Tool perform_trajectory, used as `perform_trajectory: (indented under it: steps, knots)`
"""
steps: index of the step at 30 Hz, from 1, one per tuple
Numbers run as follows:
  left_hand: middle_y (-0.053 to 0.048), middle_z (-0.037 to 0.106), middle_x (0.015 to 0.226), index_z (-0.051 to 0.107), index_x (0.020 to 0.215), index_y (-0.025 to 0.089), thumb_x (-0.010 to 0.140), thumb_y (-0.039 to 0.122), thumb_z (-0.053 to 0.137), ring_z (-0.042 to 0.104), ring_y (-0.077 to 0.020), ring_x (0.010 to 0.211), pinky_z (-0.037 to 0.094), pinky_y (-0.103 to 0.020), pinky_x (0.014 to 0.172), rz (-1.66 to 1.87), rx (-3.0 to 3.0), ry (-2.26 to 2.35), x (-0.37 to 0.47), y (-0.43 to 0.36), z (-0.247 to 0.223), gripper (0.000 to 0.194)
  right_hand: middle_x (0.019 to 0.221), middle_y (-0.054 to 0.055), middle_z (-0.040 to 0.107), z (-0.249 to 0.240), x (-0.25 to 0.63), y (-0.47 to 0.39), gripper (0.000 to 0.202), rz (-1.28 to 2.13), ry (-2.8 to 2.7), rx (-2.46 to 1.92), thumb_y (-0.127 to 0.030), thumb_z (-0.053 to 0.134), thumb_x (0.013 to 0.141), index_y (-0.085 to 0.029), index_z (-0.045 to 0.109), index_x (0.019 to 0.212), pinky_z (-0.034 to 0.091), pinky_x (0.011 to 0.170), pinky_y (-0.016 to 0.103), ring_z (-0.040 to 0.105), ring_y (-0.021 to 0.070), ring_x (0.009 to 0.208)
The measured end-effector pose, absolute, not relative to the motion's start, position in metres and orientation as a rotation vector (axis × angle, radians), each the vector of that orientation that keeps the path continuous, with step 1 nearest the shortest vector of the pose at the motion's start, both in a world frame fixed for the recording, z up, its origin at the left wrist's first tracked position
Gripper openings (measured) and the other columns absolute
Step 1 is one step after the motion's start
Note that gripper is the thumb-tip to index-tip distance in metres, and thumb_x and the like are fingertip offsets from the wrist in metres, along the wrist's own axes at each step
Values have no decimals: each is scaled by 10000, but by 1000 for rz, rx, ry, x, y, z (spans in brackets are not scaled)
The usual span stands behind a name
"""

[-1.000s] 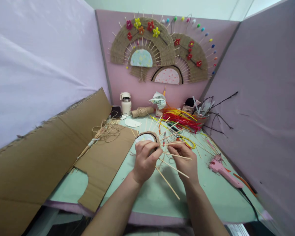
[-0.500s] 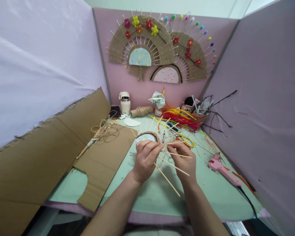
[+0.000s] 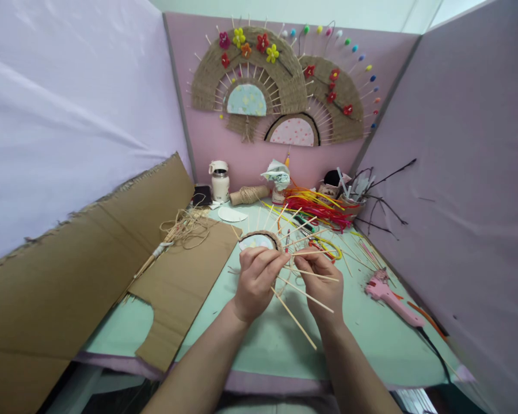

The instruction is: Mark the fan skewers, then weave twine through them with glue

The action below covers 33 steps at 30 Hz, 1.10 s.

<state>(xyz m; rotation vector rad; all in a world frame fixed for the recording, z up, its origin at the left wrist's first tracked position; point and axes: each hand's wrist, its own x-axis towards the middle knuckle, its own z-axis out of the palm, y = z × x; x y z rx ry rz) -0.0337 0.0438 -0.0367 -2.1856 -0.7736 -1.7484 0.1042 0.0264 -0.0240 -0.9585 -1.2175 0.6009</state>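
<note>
My left hand (image 3: 259,276) is closed on a small half-round fan frame (image 3: 259,233). Its face is pale and patterned, its rim is bound with brown cord, and thin wooden sticks (image 3: 306,300) spread out from it to the right. My right hand (image 3: 322,282) pinches thumb and fingertips together among these sticks, close to the left fingertips. Loose brown twine (image 3: 292,265) shows at its fingertips, though the exact grip is partly hidden. The left fingers cover the lower part of the frame.
Cut cardboard (image 3: 194,270) with a tangle of twine (image 3: 190,227) lies left. A pink glue gun (image 3: 392,299) rests right, its cord over the table edge. Behind are a twine roll (image 3: 249,194), a white bottle (image 3: 219,183), colourful pipe cleaners (image 3: 315,204) and branches (image 3: 384,198).
The fan frame's sticks have tilted slightly, their right ends a little lower. My right hand has shifted very slightly beside the sticks; my left hand keeps its hold.
</note>
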Motion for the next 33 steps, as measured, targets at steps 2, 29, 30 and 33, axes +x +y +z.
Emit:
perform_trajectory:
  steps: [2, 29, 30, 33]
  knots:
    - [-73, 675, 1018, 605, 1211, 195, 885, 110, 545, 533, -191, 1002, 448, -362, 892, -1754, -2191, -770, -34, 43, -37, 342, 766, 11, 648, -23, 104, 26, 90, 595, -1211, -971, -271, 678, 790, -198, 668, 738, 458, 694, 292, 581, 156, 737]
    - [-60, 674, 986, 606, 1082, 204, 876, 114, 554, 570, -180, 973, 501, -363, 855, -1929, -2254, -629, -34, 41, -32, 230, 743, 19, 724, -29, 137, 28, 294, 232, -1570, -913, -219, 709, 783, -258, 700, 1075, 457, 473, 264, 541, 113, 485]
    - [-61, 672, 988, 605, 1087, 205, 880, 117, 550, 571, -182, 976, 500, -367, 860, -1937, -2268, -625, -34, 41, -32, 232, 748, 15, 735, -26, 138, 28, 288, 217, -1610, -904, -214, 702, 787, -268, 709, 1070, 446, 445, 253, 523, 103, 450]
    - [-62, 672, 995, 606, 1086, 204, 885, 127, 544, 575, -182, 976, 496, -371, 868, -1953, -2299, -621, -33, 42, -34, 225, 828, 22, 766, -18, 142, 29, 250, 188, -1693, -865, -189, 678, 797, -285, 734, 1021, 488, 465, 252, 601, 120, 488]
